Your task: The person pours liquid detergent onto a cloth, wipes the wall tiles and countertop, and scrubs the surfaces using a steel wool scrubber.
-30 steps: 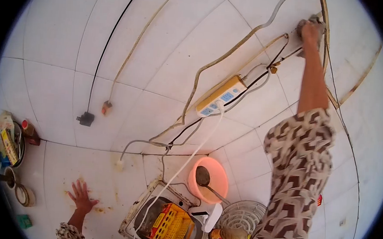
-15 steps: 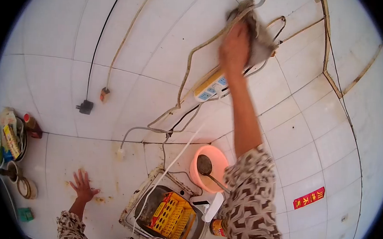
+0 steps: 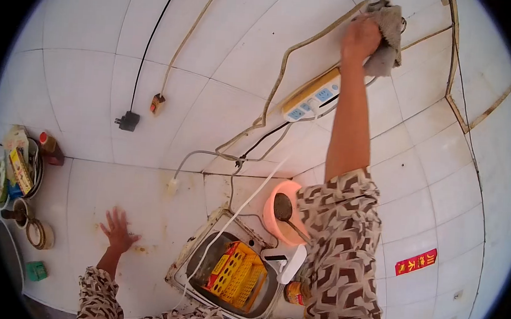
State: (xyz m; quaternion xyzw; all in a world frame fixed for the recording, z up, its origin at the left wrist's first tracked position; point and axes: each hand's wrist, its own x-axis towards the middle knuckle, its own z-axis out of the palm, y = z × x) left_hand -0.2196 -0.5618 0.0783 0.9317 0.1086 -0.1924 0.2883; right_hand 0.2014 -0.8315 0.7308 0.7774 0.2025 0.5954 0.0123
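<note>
At the upper right, my right hand (image 3: 361, 39) grips a grey-brown cloth (image 3: 387, 39) and presses it near the tiled wall's corner, beside a pale cable (image 3: 284, 60). The cloth hides part of what lies behind it. Just below that hand, a power strip (image 3: 312, 96) with blue sockets is mounted on the wall, partly covered by my forearm. My left hand (image 3: 117, 231) rests on the white tiled counter (image 3: 121, 190) with its fingers spread, holding nothing. Brownish stains lie next to it.
A sink (image 3: 208, 243) holds a yellow basket (image 3: 241, 274). Behind it stands a pink basin (image 3: 272, 221) with a ladle (image 3: 283, 207). Bowls and jars crowd the left, near a green box (image 3: 36, 271). A black plug (image 3: 128, 121) hangs on its cord; a red sticker (image 3: 416, 262) marks the right wall.
My right hand and the cloth have shifted right and slightly up in view, as the whole view has moved too. My left hand stays on the counter, fingers still spread.
</note>
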